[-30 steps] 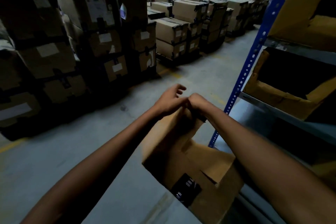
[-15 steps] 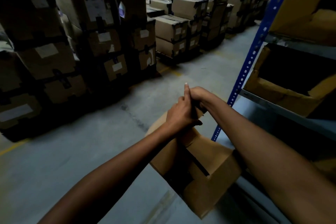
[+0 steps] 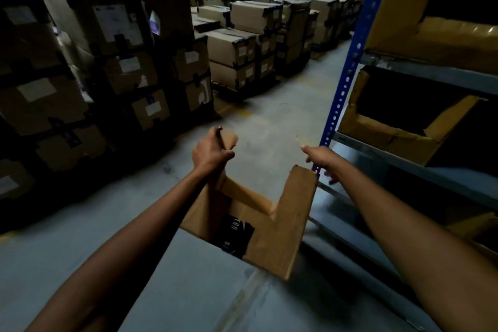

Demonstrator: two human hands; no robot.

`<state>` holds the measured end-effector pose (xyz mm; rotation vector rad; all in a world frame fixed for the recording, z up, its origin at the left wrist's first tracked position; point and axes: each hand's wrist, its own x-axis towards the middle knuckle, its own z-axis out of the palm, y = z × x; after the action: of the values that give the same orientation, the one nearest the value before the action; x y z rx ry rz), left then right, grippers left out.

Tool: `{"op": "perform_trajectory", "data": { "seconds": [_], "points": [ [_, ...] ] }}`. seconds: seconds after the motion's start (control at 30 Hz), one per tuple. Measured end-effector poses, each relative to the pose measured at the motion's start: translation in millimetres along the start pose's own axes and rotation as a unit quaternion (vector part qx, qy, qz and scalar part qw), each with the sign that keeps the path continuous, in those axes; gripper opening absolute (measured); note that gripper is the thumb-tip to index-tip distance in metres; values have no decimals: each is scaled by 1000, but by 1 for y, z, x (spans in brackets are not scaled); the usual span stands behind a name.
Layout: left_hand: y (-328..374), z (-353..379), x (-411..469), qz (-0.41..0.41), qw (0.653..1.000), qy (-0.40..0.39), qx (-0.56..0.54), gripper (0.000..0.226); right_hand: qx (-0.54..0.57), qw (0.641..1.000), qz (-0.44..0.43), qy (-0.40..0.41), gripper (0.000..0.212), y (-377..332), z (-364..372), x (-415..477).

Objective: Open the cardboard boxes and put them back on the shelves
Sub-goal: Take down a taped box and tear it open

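A brown cardboard box (image 3: 272, 245) stands on the grey floor in front of me, its top open and something black showing inside. My left hand (image 3: 211, 153) is closed around the box's left flap (image 3: 229, 140), which it holds up. Over the upright right flap (image 3: 299, 197) is my right hand (image 3: 319, 158), fingers spread; it is blurred and holds nothing. Just right of the box rises the blue upright of the shelf rack (image 3: 350, 62).
The rack's grey shelves (image 3: 420, 159) hold opened cardboard boxes (image 3: 390, 135) at the right. Stacks of taped boxes (image 3: 107, 62) fill the left and the back. A strip of bare concrete floor (image 3: 269, 116) runs between them.
Both hands were together on the closed flaps. They have pulled apart, the flaps now stand open, and the black contents show.
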<state>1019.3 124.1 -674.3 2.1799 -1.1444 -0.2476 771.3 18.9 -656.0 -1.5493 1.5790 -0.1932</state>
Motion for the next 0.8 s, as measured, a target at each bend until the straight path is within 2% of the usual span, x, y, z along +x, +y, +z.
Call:
{"op": "perform_trajectory", "data": {
  "seconds": [0.07,0.13,0.23,0.4,0.57,0.7,0.77,0.8],
  "points": [
    [-5,-3,2,9,1000,-15,-19,78,82,988,107,-70,64,25,-3,2],
    [-5,-3,3,18,999,-23,-39,78,100,976,156,-114,51,42,2,0],
    [-1,2,1,34,998,-22,-57,76,55,982,147,-101,32,46,13,-14],
    [-7,14,-7,50,998,15,-41,66,89,971,185,-125,38,59,19,-7],
    [-3,23,-20,75,995,62,-10,58,93,973,178,-115,37,64,22,3],
    [-7,31,-30,89,993,80,2,56,47,982,158,-90,24,75,30,13],
    [-12,30,-33,82,995,56,0,57,46,986,140,-77,17,79,35,17],
    [-15,28,-33,65,998,20,-9,62,45,988,131,-71,12,81,38,19]
  ]
}}
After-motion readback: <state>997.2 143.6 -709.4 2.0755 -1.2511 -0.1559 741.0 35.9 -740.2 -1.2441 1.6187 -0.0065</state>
